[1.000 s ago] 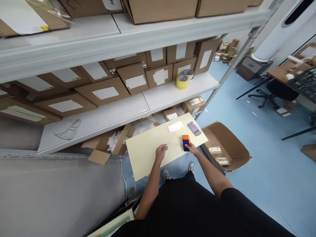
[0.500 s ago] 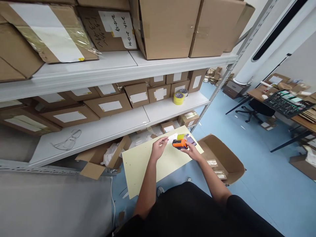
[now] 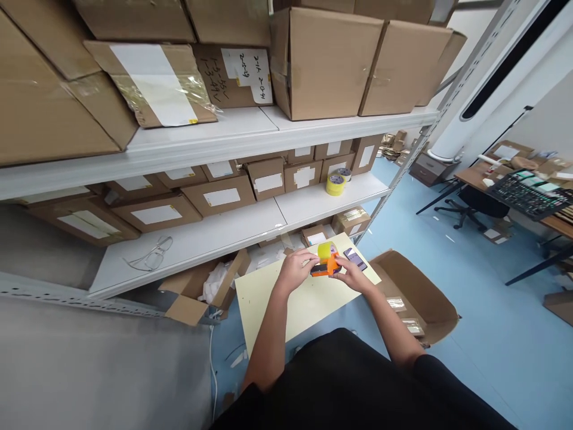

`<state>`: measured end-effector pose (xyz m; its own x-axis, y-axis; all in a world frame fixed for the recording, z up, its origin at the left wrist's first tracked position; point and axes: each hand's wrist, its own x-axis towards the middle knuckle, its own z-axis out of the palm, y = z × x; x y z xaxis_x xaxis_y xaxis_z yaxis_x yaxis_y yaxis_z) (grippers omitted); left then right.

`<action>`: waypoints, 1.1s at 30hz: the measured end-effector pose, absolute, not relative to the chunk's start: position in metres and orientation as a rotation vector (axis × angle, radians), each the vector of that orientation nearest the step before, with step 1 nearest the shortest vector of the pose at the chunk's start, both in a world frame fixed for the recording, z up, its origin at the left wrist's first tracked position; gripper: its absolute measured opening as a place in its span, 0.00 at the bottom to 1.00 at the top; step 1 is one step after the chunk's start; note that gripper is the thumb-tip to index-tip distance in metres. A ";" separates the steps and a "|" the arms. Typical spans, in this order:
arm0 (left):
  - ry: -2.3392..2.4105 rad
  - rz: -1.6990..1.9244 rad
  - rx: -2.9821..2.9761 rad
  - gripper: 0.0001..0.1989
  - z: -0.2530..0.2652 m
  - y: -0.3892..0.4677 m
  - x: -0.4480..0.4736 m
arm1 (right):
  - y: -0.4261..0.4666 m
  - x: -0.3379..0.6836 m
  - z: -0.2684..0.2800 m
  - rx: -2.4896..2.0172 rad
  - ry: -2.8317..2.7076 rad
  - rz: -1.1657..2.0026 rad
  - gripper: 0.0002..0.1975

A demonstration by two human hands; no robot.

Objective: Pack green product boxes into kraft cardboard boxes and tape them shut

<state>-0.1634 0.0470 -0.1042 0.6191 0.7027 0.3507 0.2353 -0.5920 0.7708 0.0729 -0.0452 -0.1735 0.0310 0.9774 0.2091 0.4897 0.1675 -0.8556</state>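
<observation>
My right hand (image 3: 353,276) grips an orange tape dispenser (image 3: 332,263) by its right side, thumb and fingers around it. A roll of yellow tape (image 3: 326,249) sits in the dispenser. My left hand (image 3: 293,272) is at the dispenser's left end, with thumb and fingers pinched together there. What lies between those fingertips is too small to make out. Both hands are over a pale yellow board (image 3: 308,301). A phone (image 3: 355,258) with a lit screen lies on the board, just beyond my right hand.
A shelf rack (image 3: 224,236) with several cardboard boxes stands in front. Tape rolls (image 3: 335,184) and clear glasses (image 3: 152,254) rest on its middle shelf. An open carton (image 3: 418,286) is right of the board; another open box (image 3: 188,306) is at left. A desk (image 3: 470,176) stands far right.
My left hand has moved right to the dispenser's end. A white piece by its fingers earlier no longer shows. The view has shifted, so the scene sits farther right.
</observation>
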 end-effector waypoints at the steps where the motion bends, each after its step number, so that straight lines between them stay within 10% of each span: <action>1: 0.761 0.898 2.171 0.14 -0.106 0.046 -0.167 | -0.045 0.068 -0.174 -1.442 -1.578 0.728 0.21; 33: 1.054 1.522 2.525 0.12 -0.057 0.066 -0.102 | 0.005 0.134 -0.185 -1.295 -1.521 0.859 0.21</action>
<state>-0.1016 0.0663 -0.0569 0.3007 0.5479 0.7807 0.5381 -0.7732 0.3354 0.1337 0.0047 -0.1850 -0.0114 0.9783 0.2068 0.3279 0.1990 -0.9235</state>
